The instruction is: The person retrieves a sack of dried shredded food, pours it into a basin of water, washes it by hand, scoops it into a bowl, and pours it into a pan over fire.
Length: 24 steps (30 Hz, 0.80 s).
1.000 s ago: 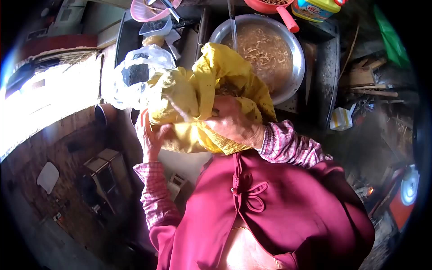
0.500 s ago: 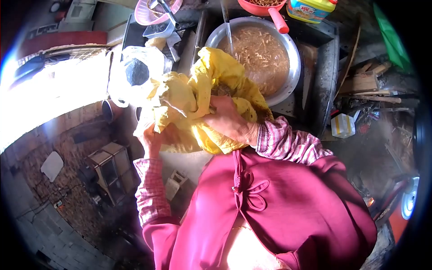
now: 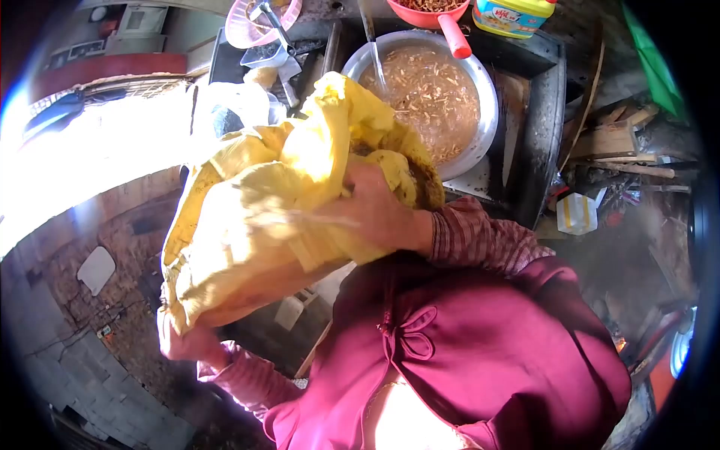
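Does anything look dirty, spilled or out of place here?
Yes, mildly: the yellow bag has dark stains on its side nearest the basin, so it looks dirty. The red bowl has its handle across the basin's rim in this view, perhaps easily knocked. No spill shows.

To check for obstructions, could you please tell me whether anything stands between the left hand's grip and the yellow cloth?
Nothing visible does: the left hand's grip is on the yellow cloth itself, at its lower end.

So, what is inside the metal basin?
Brown liquid, pale pieces and one end of a utensil. The liquid hides the basin floor; the yellow bag covers part of the rim.
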### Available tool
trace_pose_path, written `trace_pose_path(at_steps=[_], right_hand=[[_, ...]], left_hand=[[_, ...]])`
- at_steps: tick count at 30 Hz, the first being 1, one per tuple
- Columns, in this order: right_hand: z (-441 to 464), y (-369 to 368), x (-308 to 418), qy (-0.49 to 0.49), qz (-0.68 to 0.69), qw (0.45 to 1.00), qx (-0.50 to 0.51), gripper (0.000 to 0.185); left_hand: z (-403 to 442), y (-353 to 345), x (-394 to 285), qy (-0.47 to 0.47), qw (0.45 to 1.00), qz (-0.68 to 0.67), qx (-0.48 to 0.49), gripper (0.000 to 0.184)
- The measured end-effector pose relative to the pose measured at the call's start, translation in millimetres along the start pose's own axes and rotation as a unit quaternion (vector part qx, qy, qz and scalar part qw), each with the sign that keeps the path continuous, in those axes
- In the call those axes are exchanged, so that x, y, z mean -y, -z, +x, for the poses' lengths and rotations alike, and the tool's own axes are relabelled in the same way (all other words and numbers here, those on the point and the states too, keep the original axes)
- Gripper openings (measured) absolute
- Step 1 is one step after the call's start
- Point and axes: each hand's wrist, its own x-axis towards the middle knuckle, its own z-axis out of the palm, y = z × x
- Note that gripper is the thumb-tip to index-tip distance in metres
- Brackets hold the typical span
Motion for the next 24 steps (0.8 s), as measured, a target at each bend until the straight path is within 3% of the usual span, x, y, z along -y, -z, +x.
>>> trace_pose_path(at_steps=[2,5,7,10,11,13,14,16,19,20,22,23,24], right_hand=[[11,7,-13,-0.069,0.060,0.995,-0.036,0.034],[10,0,-1,-0.035,0.061,0.997,-0.024,0.035],[16,-2,11,-0.029,0.060,0.998,-0.014,0.036],[19,5,38,-0.070,0.005,0.997,0.011,0.038],[19,2,36,-0.034,0.034,0.999,-0.003,0.038],[23,-10,35,0.040,0.092,0.994,-0.032,0.038],[21,-2,43,-0.016,0.015,1.000,-0.004,0.037],[20,25,80,-0.127,-0.138,0.981,0.052,0.036],[38,42,19,-0.111,0.174,0.979,0.010,0.032],[38,38,12,-0.155,0.236,0.959,-0.016,0.033],[28,20,15,-0.042,0.129,0.990,-0.025,0.033],[23,9,16,0.011,0.077,0.997,-0.029,0.033],[26,-2,15,0.068,0.073,0.994,-0.049,0.035]], left_hand=[[12,10,-11,-0.009,1.000,-0.020,0.003,0.012],[19,18,-14,0.017,1.000,-0.004,0.015,0.012],[24,7,-19,0.047,0.996,-0.010,-0.081,0.010],[29,16,-13,0.081,0.992,-0.030,-0.095,0.015],[28,23,-5,0.039,0.995,0.015,-0.088,0.015],[34,29,-11,0.091,0.981,-0.075,-0.153,0.018],[33,46,5,0.075,0.989,0.033,-0.124,0.020],[40,55,3,0.042,0.988,0.034,-0.145,0.022],[44,72,20,0.020,0.987,0.023,-0.156,0.023],[47,76,24,0.011,0.987,0.017,-0.160,0.023],[59,58,2,0.005,0.978,-0.023,-0.207,0.008],[57,57,7,0.021,0.977,-0.079,-0.198,0.011],[55,57,15,0.021,0.979,-0.039,-0.200,0.014]])
